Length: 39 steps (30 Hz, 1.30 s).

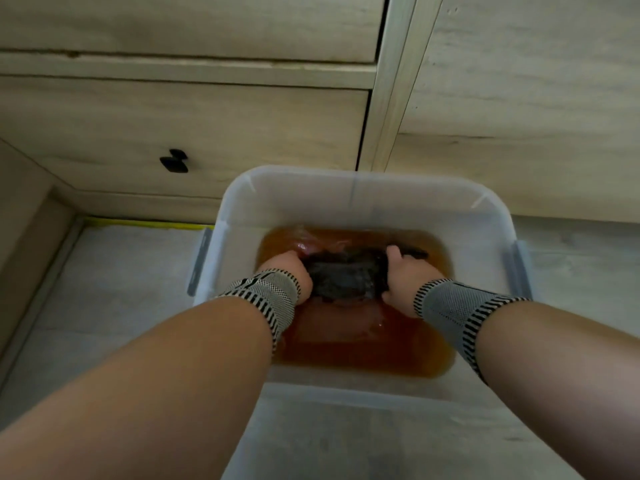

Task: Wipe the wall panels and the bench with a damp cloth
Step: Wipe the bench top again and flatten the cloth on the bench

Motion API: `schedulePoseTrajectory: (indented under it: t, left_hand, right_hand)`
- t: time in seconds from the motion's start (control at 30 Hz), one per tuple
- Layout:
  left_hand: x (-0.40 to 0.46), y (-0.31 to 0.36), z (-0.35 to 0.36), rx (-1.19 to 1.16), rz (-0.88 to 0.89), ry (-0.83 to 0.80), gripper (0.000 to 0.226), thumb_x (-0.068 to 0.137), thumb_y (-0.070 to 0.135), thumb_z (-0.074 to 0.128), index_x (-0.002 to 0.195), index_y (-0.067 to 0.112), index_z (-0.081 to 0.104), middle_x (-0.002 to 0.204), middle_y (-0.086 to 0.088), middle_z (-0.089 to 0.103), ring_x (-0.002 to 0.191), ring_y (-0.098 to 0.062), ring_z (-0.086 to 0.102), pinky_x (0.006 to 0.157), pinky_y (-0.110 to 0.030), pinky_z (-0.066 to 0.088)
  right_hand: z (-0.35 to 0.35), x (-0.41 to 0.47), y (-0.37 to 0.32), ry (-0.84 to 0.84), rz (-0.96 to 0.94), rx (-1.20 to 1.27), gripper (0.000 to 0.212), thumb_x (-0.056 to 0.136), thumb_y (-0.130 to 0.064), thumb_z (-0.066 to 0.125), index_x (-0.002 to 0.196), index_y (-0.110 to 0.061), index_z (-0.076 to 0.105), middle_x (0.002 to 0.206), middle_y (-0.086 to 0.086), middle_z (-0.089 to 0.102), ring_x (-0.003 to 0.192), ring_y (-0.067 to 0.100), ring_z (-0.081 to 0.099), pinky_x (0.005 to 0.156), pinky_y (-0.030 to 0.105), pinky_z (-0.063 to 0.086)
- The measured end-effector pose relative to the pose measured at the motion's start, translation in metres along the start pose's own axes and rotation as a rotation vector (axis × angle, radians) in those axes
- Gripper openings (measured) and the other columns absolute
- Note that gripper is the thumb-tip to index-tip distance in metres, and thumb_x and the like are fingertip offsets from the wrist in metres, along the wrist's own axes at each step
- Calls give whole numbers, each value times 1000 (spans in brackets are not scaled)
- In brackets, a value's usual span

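A dark wet cloth [346, 277] is bunched up inside a clear plastic tub [363, 188] that holds brownish water [363, 348]. My left hand [289, 268] grips the cloth's left end and my right hand [405, 275] grips its right end, just above the water. Both wrists wear grey striped bands. Pale wooden wall panels [519, 81] rise behind the tub.
The tub stands on a pale grey floor [114, 282]. A wooden drawer front with a black knob [175, 161] is at the back left. Yellow tape [145, 224] runs along the base of the cabinet. Grey clip handles sit on the tub's two sides.
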<state>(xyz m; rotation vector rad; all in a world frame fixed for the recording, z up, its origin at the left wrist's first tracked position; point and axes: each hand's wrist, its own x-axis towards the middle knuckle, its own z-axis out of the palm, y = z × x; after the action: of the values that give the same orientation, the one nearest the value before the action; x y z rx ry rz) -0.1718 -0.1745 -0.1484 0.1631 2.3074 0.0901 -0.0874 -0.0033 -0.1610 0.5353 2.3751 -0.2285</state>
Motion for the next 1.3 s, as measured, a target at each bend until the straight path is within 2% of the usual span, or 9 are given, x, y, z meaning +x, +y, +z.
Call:
schedulePoseTrajectory:
  t: [0.2, 0.5, 0.67, 0.77, 0.87, 0.97, 1.07, 1.2, 1.3]
  left_hand:
    - [-20, 26, 7, -1115, -220, -280, 47, 97, 46, 53, 130, 12, 48, 123, -16, 59, 115, -43, 57, 82, -56, 55]
    - [-27, 52, -5, -1609, -20, -385, 31, 99, 39, 53, 104, 11, 63, 119, -21, 65, 85, -21, 68, 74, -33, 55]
    - [-25, 53, -8, -1270, -87, -251, 27, 98, 32, 56, 108, 7, 60, 101, -7, 65, 80, -19, 59, 76, -29, 49]
    - [-25, 42, -8, -1174, -175, -151, 38, 94, 46, 60, 105, 10, 58, 87, -5, 59, 72, -17, 57, 57, -23, 45]
    - [-14, 18, -7, -994, -245, 11, 57, 96, 46, 55, 134, 3, 53, 135, -18, 56, 122, -38, 55, 102, -41, 48]
    - [-10, 5, -2, -1079, -247, 29, 45, 104, 25, 46, 139, -3, 49, 144, -25, 48, 132, -38, 46, 108, -40, 40]
    - [-21, 21, -3, -1197, -268, -97, 55, 99, 40, 55, 145, 12, 44, 148, -18, 44, 131, -40, 46, 102, -50, 47]
    - [-18, 34, -5, -1370, -218, -338, 65, 88, 57, 63, 141, 24, 47, 146, -10, 48, 120, -38, 52, 76, -51, 53]
    - [-15, 35, -4, -1566, -129, -469, 63, 72, 52, 78, 123, 19, 63, 130, -15, 61, 113, -38, 57, 91, -52, 53]
  right_hand:
    - [-10, -4, -16, -96, 6, 514, 27, 97, -15, 50, 117, -3, 64, 111, 14, 65, 100, 31, 63, 87, 35, 53]
    - [-65, -50, -58, 158, -95, 1396, 34, 95, -34, 48, 88, -3, 60, 87, 15, 62, 86, 32, 61, 85, 43, 50]
    - [-54, -41, -51, 349, -157, 833, 56, 99, -48, 35, 64, -10, 55, 69, 9, 60, 74, 29, 62, 71, 36, 49]
    - [-43, -23, -25, 336, -130, 497, 53, 102, -50, 22, 96, -14, 60, 99, 15, 65, 91, 31, 61, 79, 36, 47]
    - [-20, -12, -3, 34, -111, 254, 40, 100, -40, 40, 129, -12, 46, 125, 14, 53, 111, 31, 54, 86, 35, 46]
    - [-6, -11, 0, -109, -41, -17, 50, 94, -18, 53, 141, -16, 37, 140, 11, 37, 129, 33, 39, 104, 42, 43]
    - [-21, -9, -10, -30, -34, 499, 40, 99, -10, 42, 139, -8, 46, 143, 14, 43, 129, 32, 45, 107, 37, 40]
    - [-46, -32, -46, 136, -121, 1263, 24, 89, -3, 43, 81, -9, 64, 90, 20, 64, 94, 36, 61, 92, 47, 50]
    - [-55, -48, -66, 110, -159, 1454, 23, 88, -17, 52, 68, -13, 62, 80, 15, 64, 88, 34, 62, 90, 45, 49]
